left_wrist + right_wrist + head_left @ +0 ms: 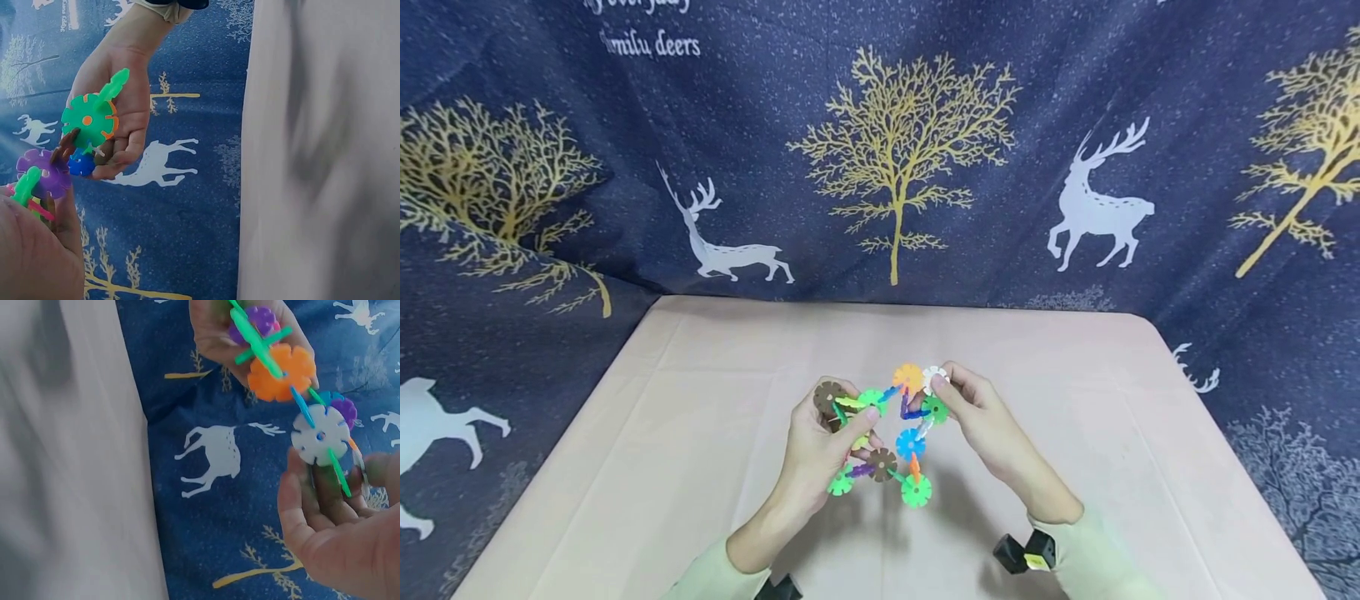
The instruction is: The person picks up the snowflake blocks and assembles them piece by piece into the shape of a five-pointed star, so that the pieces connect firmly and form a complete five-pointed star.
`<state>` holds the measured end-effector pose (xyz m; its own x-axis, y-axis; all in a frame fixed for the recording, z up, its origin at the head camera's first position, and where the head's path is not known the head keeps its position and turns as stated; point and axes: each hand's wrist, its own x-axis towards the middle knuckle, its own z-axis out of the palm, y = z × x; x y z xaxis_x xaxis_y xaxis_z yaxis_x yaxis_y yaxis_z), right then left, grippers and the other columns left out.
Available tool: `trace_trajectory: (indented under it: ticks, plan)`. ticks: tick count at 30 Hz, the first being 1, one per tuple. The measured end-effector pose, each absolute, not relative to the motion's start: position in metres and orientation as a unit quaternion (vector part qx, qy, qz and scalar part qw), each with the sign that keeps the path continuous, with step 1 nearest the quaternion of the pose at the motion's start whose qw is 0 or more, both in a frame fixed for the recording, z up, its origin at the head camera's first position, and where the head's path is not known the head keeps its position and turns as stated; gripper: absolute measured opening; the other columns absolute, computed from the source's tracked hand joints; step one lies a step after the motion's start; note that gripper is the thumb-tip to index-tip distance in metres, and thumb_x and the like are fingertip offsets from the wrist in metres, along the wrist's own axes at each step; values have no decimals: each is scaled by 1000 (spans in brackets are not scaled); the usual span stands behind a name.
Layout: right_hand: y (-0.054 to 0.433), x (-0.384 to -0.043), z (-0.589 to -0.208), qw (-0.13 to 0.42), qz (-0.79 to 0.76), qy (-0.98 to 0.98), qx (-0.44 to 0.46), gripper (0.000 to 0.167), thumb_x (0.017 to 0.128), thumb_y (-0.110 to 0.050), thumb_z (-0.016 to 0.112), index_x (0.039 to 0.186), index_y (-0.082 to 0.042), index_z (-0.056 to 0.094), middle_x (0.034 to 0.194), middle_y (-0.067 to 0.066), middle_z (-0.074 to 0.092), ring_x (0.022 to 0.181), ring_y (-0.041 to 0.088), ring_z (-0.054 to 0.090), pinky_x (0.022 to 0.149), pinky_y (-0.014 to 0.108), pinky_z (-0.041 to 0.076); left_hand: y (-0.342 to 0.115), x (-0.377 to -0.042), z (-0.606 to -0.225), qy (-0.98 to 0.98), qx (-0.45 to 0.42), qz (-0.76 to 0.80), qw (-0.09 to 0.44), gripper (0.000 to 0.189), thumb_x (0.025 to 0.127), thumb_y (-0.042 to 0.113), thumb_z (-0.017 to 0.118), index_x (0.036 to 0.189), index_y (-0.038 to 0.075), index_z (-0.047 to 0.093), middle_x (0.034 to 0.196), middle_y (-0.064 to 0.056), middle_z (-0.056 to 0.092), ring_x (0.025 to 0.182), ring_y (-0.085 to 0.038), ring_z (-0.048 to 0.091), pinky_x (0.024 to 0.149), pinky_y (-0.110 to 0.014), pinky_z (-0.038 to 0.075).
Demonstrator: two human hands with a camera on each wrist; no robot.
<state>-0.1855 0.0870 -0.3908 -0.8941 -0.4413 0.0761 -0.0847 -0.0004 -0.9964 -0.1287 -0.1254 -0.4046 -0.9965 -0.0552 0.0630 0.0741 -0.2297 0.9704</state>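
Above the table, a linked structure of colourful notched snowflake discs hangs between my two hands. My left hand (812,454) grips its left side, the thumb lying across it near a brown disc (830,398) and a green disc (872,402). At the upper right, my right hand (988,421) pinches a white disc (935,381) beside an orange disc (907,377). A blue disc (911,444) and a bright green disc (916,492) dangle lower down. In the right wrist view, another white disc (306,440) shows above the right fingers. Some discs are hidden behind the left hand.
A pale pink cloth covers the table (700,367). Behind it hangs a dark blue curtain (850,250) printed with deer and trees. Black camera mounts (1026,552) sit at the right wrist.
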Motion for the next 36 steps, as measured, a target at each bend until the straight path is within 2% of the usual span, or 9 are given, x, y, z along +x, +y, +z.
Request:
trace_trajectory:
  ticks: [3,7,14,20,23,27,36]
  plan:
    - [86,-182,-392,124,-696,682,-186,24,108,-22,46,98,-1,56,91,4,70,90,17,65,93,34,50,-125,-128,-404,-612,-4,-790,48,29,88,2,73,109,5,53,79,-18,67,58,-22,69,52,-35,58]
    - [84,-176,-394,115,-697,680,-196,23,107,-19,48,100,2,55,94,4,68,90,16,66,90,35,53,-124,-128,-404,-596,4,-802,50,27,89,0,71,107,5,51,78,-12,67,57,-22,68,52,-36,58]
    - [78,-169,-397,123,-700,663,-234,19,104,-9,53,98,8,54,99,9,62,90,17,71,84,40,58,-120,-127,-404,-576,11,-816,49,26,89,1,69,105,3,48,74,-13,68,56,-20,68,49,-32,57]
    - [77,-168,-396,91,-680,688,-237,14,102,-9,56,99,5,58,89,15,67,75,12,66,75,29,57,-117,-124,-406,-569,-5,-821,47,19,96,10,64,103,5,47,79,-10,67,63,-21,71,52,-31,57]
    - [78,-169,-396,80,-670,701,-229,13,102,-9,56,99,4,59,88,16,67,74,13,64,71,26,55,-117,-123,-405,-560,2,-827,45,15,98,13,61,99,5,49,82,-10,67,65,-24,72,56,-35,59]
    - [80,-169,-397,71,-665,708,-228,13,102,-9,56,98,3,59,88,13,64,73,12,62,69,25,54,-117,-124,-403,-558,24,-829,36,12,96,10,63,93,4,53,87,-12,67,69,-28,73,63,-39,60]
    - [85,-170,-399,77,-659,710,-238,12,102,-9,56,97,2,59,86,8,63,68,9,61,65,23,53,-130,-129,-396,-643,14,-766,-9,20,88,5,73,82,5,54,103,-14,73,79,-16,64,64,-24,52]
